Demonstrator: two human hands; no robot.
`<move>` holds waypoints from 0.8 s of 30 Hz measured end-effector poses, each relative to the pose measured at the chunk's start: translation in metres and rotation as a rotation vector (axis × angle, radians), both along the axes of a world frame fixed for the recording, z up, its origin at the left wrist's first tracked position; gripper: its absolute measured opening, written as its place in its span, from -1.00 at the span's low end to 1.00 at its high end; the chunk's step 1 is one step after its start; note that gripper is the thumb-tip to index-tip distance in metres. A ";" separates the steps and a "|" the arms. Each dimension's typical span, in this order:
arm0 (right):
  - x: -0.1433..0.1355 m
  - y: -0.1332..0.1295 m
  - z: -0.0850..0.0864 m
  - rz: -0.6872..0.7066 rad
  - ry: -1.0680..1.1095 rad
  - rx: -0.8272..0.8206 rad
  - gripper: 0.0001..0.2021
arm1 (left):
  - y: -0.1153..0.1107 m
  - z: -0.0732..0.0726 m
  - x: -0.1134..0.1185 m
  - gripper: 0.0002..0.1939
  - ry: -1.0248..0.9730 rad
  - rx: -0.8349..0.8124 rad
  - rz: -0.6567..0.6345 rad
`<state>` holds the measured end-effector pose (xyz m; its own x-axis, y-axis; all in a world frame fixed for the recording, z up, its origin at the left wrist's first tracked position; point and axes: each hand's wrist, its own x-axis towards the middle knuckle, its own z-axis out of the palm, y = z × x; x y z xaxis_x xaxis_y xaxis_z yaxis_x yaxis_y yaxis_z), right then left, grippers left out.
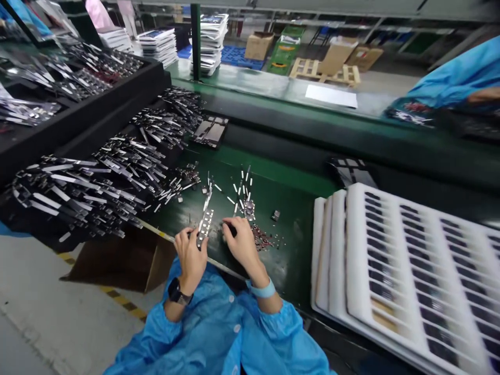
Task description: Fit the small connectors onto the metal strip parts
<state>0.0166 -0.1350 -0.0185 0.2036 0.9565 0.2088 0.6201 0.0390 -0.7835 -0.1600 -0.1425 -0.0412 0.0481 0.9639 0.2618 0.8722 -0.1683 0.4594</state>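
Observation:
In the head view, my left hand (190,255) grips the lower end of a narrow circuit board strip (205,227) with bright square metal pads; a thin silvery tail extends from its far end. My right hand (242,242) is just right of it, thumb and forefinger curled toward each other; whatever lies between them is too small to make out. Beyond and beside the right hand lie a little heap of silvery metal pieces (249,208), scattered white strips (231,200) and a spread of tiny red and dark parts (263,238). One small square metal piece (275,214) sits apart.
Heaps of similar strips (86,192) cover the left side, beside a black foam tray (156,75). Stacked white foam trays (353,250) with dark slots stand at the right. An open cardboard box (117,260) is below the table edge. Another person's blue sleeve (457,73) shows far right.

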 end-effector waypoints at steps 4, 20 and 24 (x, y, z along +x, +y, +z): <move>-0.013 0.007 -0.009 -0.007 0.013 -0.037 -0.77 | 0.009 -0.003 -0.003 -0.74 -0.133 -0.014 0.022; -0.064 0.006 -0.012 -0.187 0.243 -0.102 -0.26 | -0.019 -0.053 0.014 -0.54 -0.462 0.243 -0.098; -0.051 0.005 -0.015 -0.143 0.322 -0.117 -0.33 | -0.032 -0.062 0.020 -0.46 -0.387 0.298 -0.261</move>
